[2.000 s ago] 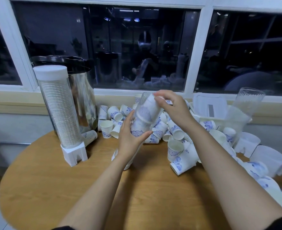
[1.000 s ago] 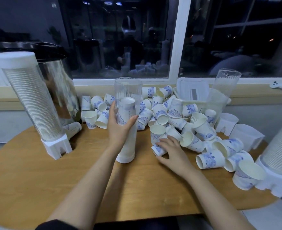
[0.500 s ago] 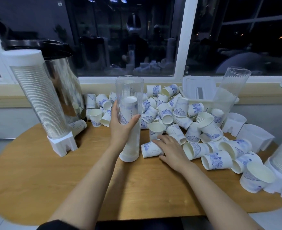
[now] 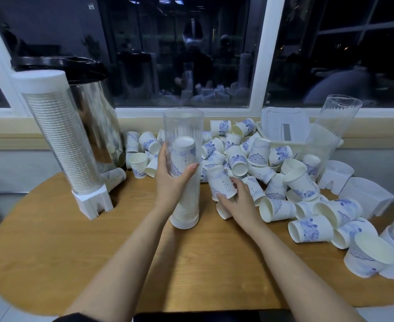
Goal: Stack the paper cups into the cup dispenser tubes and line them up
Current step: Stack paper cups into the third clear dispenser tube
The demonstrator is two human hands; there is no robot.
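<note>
The white paper cup (image 4: 221,184) with the blue flower print was off the table, just right of the clear plastic dispenser tube (image 4: 183,126). It was tipped so that its closed bottom pointed up and away and its mouth faced the person's palm. The right hand (image 4: 236,204) had its fingers curled round the cup's wide end, clamped on it. Such a cup weighs next to nothing and its thin wall dents under a squeeze. I judged the rolled rim the stiffest place to hold (the middle would buckle first), and a light pinch enough.

The tube stood upright on its white base cap. The left hand (image 4: 170,180) was wrapped round its middle, thumb and fingers closed on it, steadying it. Inside, a stack of cups, bottoms up, reached a little past halfway, with the open top free above. The smooth wall looked slippery and the column easy to topple, so that grip seemed wise.

Behind and right of the tube lay the heap of loose cups (image 4: 261,159), most on their sides. Further right a second clear tube (image 4: 330,133) leaned, with white plastic stands (image 4: 366,197) near it. Well left of the tube stood a full tube (image 4: 59,140) on its stand, just beside a steel urn (image 4: 94,122). All of it rested on the round wooden table (image 4: 63,252).
</note>
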